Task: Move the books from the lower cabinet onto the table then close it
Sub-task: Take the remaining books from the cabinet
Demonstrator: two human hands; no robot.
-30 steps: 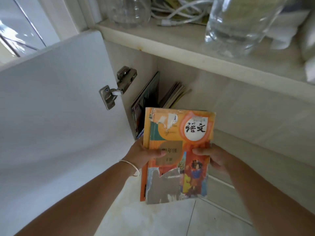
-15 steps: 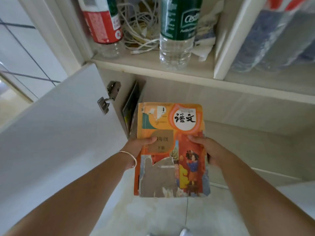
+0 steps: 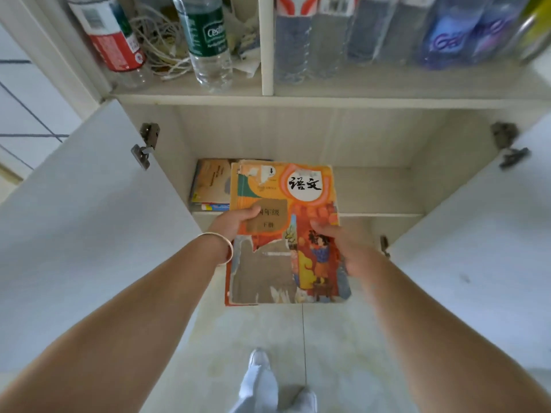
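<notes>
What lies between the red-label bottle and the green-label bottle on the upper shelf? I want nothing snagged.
A tangle of white cables lies between the red-label bottle and green-label bottle, head view.

two hands (image 3: 235, 222) (image 3: 346, 245) and two open cabinet doors (image 3: 89, 210) (image 3: 477, 234) are seen; two bottles (image 3: 113, 40) (image 3: 208, 40) are counted at upper left.

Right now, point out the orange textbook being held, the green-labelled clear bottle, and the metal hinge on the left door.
Orange textbook (image 3: 301, 186), head view, white title circle.
Green-labelled clear bottle (image 3: 205, 34), head view, label.
Left door's metal hinge (image 3: 146, 146), head view, hinge arm.
</notes>
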